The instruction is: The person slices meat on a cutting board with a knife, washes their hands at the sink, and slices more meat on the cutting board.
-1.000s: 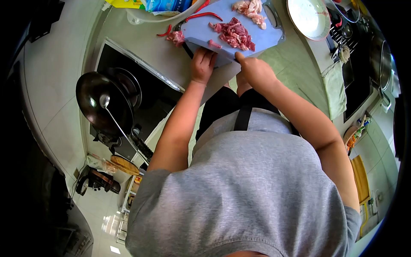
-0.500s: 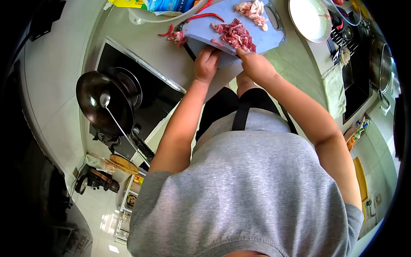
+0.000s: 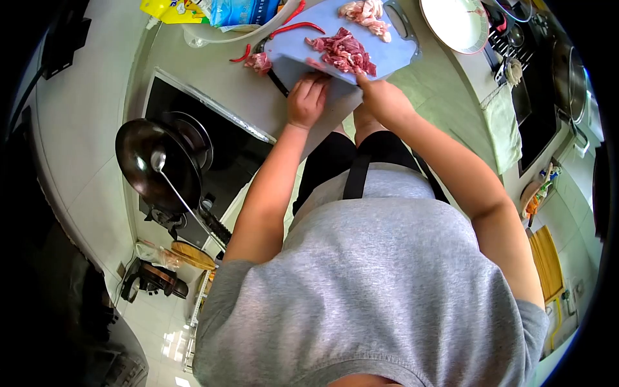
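A kitchen knife [image 3: 336, 73] is gripped in my right hand [image 3: 382, 100], its broad blade lying across the near part of the light-blue cutting board [image 3: 293, 45]. My left hand [image 3: 307, 100] is on the near side of the blade with its fingers curled together. Whatever those fingers press on is hidden. Just beyond the blade lies a pile of sliced red meat [image 3: 345, 53], and farther back are pale, fatty pieces [image 3: 367, 16]. A small chunk of meat [image 3: 259, 62] sits at the board's left edge, close to red chilies [image 3: 298, 27].
A pale basin [image 3: 248, 29] with food packets stands at the back left. To the left, a dark wok [image 3: 138, 158] with a metal ladle [image 3: 158, 161] rests by the black hob [image 3: 235, 158]. A white plate [image 3: 454, 24] and a hanging cloth [image 3: 501, 129] are on the right.
The whole view has shifted slightly, with the board and meat appearing a little farther left. Both hands stay close to the blade, with the same grip on the knife.
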### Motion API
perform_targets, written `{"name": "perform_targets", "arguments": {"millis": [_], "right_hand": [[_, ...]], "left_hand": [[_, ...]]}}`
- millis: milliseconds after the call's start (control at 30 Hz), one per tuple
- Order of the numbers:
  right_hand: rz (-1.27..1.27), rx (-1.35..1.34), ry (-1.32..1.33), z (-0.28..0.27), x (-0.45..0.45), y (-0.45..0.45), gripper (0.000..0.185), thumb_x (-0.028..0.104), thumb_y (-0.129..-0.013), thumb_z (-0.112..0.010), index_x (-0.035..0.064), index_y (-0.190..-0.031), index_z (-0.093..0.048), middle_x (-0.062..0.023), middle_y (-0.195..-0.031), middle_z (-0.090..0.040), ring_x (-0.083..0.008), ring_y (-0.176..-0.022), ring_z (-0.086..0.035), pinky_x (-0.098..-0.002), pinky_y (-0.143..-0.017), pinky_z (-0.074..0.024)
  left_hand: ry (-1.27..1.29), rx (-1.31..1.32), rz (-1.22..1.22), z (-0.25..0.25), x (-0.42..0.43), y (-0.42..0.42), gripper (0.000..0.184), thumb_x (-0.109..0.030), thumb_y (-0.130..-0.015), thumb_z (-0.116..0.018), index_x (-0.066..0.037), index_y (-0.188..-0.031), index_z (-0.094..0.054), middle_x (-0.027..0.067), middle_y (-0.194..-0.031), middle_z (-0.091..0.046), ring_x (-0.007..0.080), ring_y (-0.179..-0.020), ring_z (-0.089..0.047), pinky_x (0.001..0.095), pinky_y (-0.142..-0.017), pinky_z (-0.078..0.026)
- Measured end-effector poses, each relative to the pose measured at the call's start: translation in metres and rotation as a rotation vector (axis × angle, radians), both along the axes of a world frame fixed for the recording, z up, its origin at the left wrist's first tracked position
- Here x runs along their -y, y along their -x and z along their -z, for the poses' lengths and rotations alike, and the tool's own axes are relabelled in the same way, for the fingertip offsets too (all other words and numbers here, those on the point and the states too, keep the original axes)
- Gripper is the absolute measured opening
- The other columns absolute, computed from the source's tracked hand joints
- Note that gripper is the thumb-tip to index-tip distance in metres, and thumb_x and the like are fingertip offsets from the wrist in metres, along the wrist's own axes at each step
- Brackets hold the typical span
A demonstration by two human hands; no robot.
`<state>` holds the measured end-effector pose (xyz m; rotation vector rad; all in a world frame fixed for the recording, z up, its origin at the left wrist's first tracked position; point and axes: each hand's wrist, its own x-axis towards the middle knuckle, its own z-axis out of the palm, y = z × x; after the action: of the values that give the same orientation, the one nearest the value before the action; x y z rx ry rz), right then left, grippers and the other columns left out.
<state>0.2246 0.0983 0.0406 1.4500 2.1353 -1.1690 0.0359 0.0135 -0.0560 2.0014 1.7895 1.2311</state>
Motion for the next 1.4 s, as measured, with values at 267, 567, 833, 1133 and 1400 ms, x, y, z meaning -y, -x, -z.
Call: {"name": "perform_targets", "arguments": {"millis": [267,567,833,1133,1400], "right_hand": [[-0.1,0.037,-0.026,-0.045,0.009,-0.018,0.03,0.009,-0.085,-0.059,0.0046,-0.115,-0.055,-0.0229,-0.083,-0.068,-0.042,-0.08,-0.068,-0.051,-0.07,-0.054],[-0.12,0.075,0.019,-0.051,0.021,-0.024,0.043,0.01,-0.07,-0.073,0.0016,-0.107,-0.054,-0.0211,-0.077,-0.068,-0.0416,-0.078,-0.068,-0.0496,-0.066,-0.0551],[-0.137,0.091,0.086,-0.054,0.013,-0.022,0.046,0.013,-0.071,-0.073,0.0021,-0.111,-0.053,-0.0214,-0.08,-0.068,-0.0424,-0.08,-0.068,-0.0511,-0.066,-0.0533],[-0.188,0.028,0.003,-0.014,0.006,0.011,0.035,0.004,-0.089,-0.049,0.0055,-0.123,-0.052,-0.0235,-0.087,-0.068,-0.0418,-0.087,-0.068,-0.0506,-0.07,-0.0523],[-0.108,0.043,0.017,-0.019,0.016,-0.015,0.035,0.008,-0.093,-0.047,0.0058,-0.127,-0.051,-0.022,-0.094,-0.069,-0.0412,-0.089,-0.068,-0.0505,-0.07,-0.0524]], "left_hand": [[-0.008,0.072,-0.064,0.003,0.003,-0.002,0.017,-0.001,-0.086,-0.071,-0.004,-0.102,-0.069,0.0119,-0.101,-0.066,0.0318,-0.092,-0.065,0.039,-0.08,-0.055],[-0.022,-0.044,-0.052,0.014,0.007,0.004,0.017,-0.008,-0.085,-0.074,-0.001,-0.1,-0.068,0.0149,-0.101,-0.065,0.0362,-0.093,-0.063,0.0441,-0.083,-0.054],[-0.036,-0.085,-0.1,0.018,0.008,0.002,0.019,-0.008,-0.085,-0.073,-0.003,-0.103,-0.069,0.0133,-0.105,-0.067,0.0353,-0.096,-0.065,0.0433,-0.085,-0.055],[0.0,-0.036,-0.065,0.02,0.008,0.004,0.021,-0.005,-0.082,-0.073,-0.004,-0.102,-0.069,0.0123,-0.107,-0.067,0.0345,-0.095,-0.065,0.0424,-0.082,-0.056],[-0.018,-0.056,-0.046,0.018,0.004,0.002,0.019,-0.006,-0.081,-0.074,-0.004,-0.1,-0.071,0.0129,-0.103,-0.067,0.0343,-0.091,-0.065,0.0429,-0.082,-0.055]]}}
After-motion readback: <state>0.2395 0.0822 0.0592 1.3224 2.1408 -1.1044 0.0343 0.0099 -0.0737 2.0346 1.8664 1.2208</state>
